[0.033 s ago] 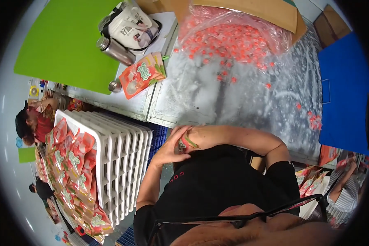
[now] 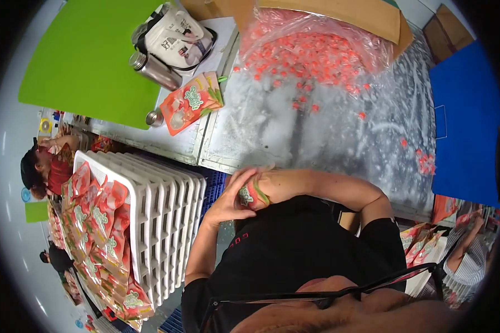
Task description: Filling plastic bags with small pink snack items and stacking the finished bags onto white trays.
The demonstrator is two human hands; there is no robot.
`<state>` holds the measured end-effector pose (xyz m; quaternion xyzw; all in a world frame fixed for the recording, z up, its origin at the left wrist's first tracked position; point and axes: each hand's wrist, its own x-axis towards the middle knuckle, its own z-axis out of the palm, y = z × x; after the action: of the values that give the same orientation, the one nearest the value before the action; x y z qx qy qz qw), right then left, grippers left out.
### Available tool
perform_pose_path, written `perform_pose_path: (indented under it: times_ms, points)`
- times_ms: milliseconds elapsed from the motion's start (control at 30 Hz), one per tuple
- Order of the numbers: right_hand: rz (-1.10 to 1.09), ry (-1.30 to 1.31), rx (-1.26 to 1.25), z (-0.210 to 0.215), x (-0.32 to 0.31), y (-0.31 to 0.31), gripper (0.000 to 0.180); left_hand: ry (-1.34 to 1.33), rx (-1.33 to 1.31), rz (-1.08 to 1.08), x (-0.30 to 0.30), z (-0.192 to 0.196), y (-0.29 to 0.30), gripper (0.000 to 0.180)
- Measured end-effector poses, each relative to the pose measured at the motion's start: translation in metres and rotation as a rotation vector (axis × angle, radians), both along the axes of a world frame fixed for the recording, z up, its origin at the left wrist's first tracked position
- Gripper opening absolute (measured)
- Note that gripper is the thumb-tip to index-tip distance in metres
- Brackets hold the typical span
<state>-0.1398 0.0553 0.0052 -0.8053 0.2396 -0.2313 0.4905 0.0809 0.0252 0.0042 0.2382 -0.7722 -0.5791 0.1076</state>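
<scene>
In front of my black shirt, a small red and green printed pouch (image 2: 248,195) is held at chest height. My left hand (image 2: 226,204) is closed around it, thumb below and fingers above. My right hand (image 2: 265,178) meets the pouch from the other side, at its green edge; its fingers are mostly hidden, so their grip cannot be made out. Beyond my hands is a metal-topped table (image 2: 244,133) bearing a heap of small red wrapped pieces (image 2: 322,55) in clear plastic, with several loose ones scattered nearer.
To my left, stacked white crates (image 2: 166,216) carry many filled red pouches (image 2: 97,222). Flat pouches (image 2: 191,102), a steel flask (image 2: 154,70), its cap (image 2: 154,117) and a white bag (image 2: 178,41) lie by a green board (image 2: 94,66). A blue panel (image 2: 466,122) borders the right. Other people work nearby.
The pouch is turned slightly, so more of its printed face shows between my hands. Otherwise the view has only shifted a little.
</scene>
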Motion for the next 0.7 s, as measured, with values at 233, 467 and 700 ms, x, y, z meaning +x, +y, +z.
perform_pose_path:
  times_ms: [233, 467, 700]
  points:
    - [-0.095, 0.110, -0.119, 0.023, -0.020, 0.015, 0.033, -0.130, 0.016, -0.119, -0.009, 0.012, -0.004, 0.127]
    - [-0.119, 0.100, -0.087, 0.021, -0.029, 0.013, 0.027, -0.269, 0.193, -0.259, -0.030, 0.029, -0.020, 0.119]
    - [-0.766, -0.025, -0.218, -0.017, -0.094, -0.039, 0.028, -0.017, 0.276, 0.103, -0.019, 0.014, -0.010, 0.104]
